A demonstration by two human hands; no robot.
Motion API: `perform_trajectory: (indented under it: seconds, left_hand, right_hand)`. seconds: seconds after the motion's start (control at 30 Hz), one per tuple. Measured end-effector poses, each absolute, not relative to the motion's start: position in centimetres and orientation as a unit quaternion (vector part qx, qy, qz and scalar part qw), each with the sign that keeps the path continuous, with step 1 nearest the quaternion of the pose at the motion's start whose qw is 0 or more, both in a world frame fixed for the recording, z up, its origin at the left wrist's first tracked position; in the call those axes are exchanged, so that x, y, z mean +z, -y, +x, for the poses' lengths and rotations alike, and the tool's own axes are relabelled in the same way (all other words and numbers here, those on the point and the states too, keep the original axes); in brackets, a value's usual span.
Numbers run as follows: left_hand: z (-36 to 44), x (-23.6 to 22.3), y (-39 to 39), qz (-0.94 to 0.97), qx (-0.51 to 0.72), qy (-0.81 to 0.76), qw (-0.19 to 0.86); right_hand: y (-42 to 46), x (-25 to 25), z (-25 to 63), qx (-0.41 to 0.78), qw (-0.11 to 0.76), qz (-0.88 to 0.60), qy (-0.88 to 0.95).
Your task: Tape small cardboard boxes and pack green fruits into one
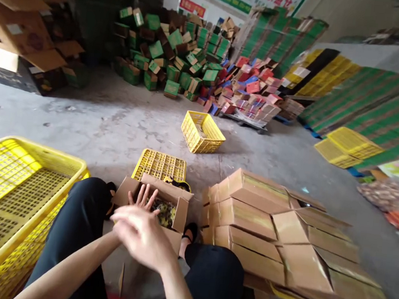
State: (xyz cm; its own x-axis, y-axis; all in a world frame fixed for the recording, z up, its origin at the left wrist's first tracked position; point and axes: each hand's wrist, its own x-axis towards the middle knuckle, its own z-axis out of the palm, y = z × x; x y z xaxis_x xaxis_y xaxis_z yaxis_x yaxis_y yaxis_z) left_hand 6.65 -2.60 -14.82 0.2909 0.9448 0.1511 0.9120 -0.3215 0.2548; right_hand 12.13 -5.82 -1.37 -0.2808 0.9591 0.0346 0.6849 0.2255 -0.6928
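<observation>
My left hand [142, 198] reaches over an opened cardboard box [181, 213] on the floor between my feet, its fingers spread and holding nothing. Across it, at the wrist, lies my right hand [143, 236], slightly blurred, flat and with nothing visible in it; whether the two touch is hard to tell. Small dark and yellow-green pieces [166, 213] lie inside the box, too small to name. My hands hide the box's left and near parts. Just behind the box is a yellow plastic crate [161, 162], its grid side facing up.
A big yellow crate [78, 162] stands at my left. Flattened cardboard boxes [256, 216] are stacked at my right. Ahead sits another yellow crate [205, 143]; behind it are heaps of green boxes [172, 88] and red boxes [253, 86], with tall stacks on the right.
</observation>
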Motion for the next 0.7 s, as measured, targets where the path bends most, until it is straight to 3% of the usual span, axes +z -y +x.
perform_trajectory:
  seconds: [0.17,0.2,0.3,0.43,0.57,0.7]
  left_hand:
    - [5.5,-14.3,0.9,0.825,0.152,-0.543,0.047]
    - [5.1,-14.2,0.5,0.825,0.150,-0.542,0.045]
    - [4.3,-14.2,-0.6,0.824,0.145,-0.545,0.055]
    - [4.3,-14.5,-1.2,0.816,0.146,-0.554,0.082]
    - [4.4,-14.6,-1.2,0.809,0.154,-0.559,0.095]
    - [4.2,-14.2,-1.3,0.808,0.151,-0.562,0.097]
  right_hand:
    - [5.7,-3.6,19.0,0.267,0.160,-0.685,0.659]
    - [5.6,-4.1,19.6,0.260,0.111,-0.712,0.643]
    - [5.9,-4.9,20.5,0.208,0.015,-0.734,0.647]
    - [6.9,-6.2,24.0,0.158,-0.044,-0.766,0.621]
    - [7.0,-9.1,29.0,0.186,-0.046,-0.768,0.611]
    - [6.1,-11.8,30.5,0.228,0.056,-0.742,0.628]
